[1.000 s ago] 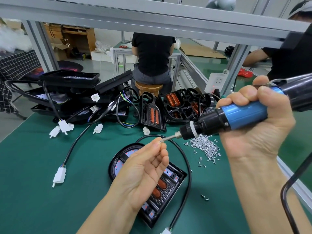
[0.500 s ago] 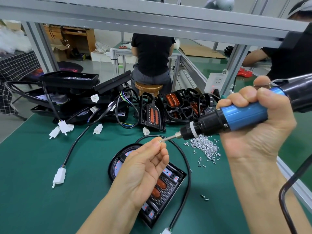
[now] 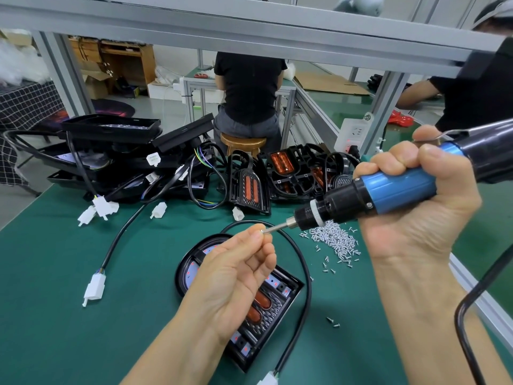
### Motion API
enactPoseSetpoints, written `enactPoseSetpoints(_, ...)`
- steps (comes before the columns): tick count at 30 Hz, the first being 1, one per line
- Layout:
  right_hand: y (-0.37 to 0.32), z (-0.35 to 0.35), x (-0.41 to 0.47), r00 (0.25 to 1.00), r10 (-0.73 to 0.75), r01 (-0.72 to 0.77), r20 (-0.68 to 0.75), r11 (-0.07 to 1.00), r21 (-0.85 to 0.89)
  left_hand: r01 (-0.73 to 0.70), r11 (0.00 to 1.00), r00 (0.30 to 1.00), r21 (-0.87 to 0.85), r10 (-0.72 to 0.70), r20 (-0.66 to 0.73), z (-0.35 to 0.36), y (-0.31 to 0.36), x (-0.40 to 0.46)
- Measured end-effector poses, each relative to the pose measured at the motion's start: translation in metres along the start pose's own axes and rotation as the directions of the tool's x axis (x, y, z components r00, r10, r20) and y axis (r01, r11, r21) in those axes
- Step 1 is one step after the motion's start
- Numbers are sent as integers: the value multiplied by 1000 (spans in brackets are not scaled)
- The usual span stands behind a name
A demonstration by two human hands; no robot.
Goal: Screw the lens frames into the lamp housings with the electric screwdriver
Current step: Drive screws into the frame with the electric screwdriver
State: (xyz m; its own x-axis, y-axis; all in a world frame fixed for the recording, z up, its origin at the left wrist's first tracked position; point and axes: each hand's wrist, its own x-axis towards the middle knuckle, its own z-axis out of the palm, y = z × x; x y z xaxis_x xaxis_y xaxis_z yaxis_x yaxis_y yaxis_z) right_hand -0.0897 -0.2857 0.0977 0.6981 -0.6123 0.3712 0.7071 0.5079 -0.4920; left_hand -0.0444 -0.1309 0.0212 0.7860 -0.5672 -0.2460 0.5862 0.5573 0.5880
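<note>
A green mat covers the surface (image 3: 50, 273) under an aluminium frame, with other people seated at benches behind. The right hand (image 3: 416, 218) is wrapped round the blue electric screwdriver (image 3: 388, 190), held up and tilted so its bit points at the left hand (image 3: 236, 273), whose fingers (image 3: 256, 234) pinch together at the bit tip, apparently seating a screw too small to make out. The lamp housing (image 3: 280, 298) lies flat directly beneath, dark, with a rounded far end, orange reflectors and a ribbed lens frame (image 3: 273, 309) set in it; its black cable (image 3: 302, 262) loops round it. The screw pile (image 3: 336, 240) sits just beside, probably for quick reach.
</note>
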Motion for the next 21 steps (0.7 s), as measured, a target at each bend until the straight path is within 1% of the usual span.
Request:
enactPoseSetpoints(5, 0, -1, 1, 1000, 4, -4, 3, 1000, -1, 0, 1000, 1000, -28, 0, -10, 0, -3, 0)
enactPoseSetpoints(8, 0, 0, 0, 1000, -10, 10, 11, 1000, -25, -30, 1000, 999, -9, 30, -20, -1, -5, 0)
enactPoseSetpoints(9, 1, 0, 0, 1000, -15, 15, 11, 999, -32, -59, 998, 998, 11, 59, -30, 0, -6, 0)
enactPoseSetpoints(11, 2, -1, -1, 1000, -23, 23, 7, 999, -33, -159, 984, 985, 84, 164, -55, 2, -9, 1)
enactPoseSetpoints(14, 3, -1, -2, 999, -46, 45, -8, 999, -12, -311, 925, 939, 220, 334, -78, 4, -11, 3)
enactPoseSetpoints(15, 4, -1, -3, 999, -53, 53, -11, 999, -8, -332, 912, 930, 239, 359, -79, 3, -12, 4)
enactPoseSetpoints(17, 5, -3, -3, 998, -55, 55, -22, 998, -3, -337, 913, 930, 229, 360, -68, 2, -11, 5)
enactPoseSetpoints(19, 4, -4, -2, 998, -51, 51, -43, 999, 5, -335, 915, 936, 226, 350, -31, 0, -9, 6)
enactPoseSetpoints(21, 4, -6, 0, 997, -46, 47, -61, 999, 18, -351, 895, 932, 274, 361, 13, -3, -7, 6)
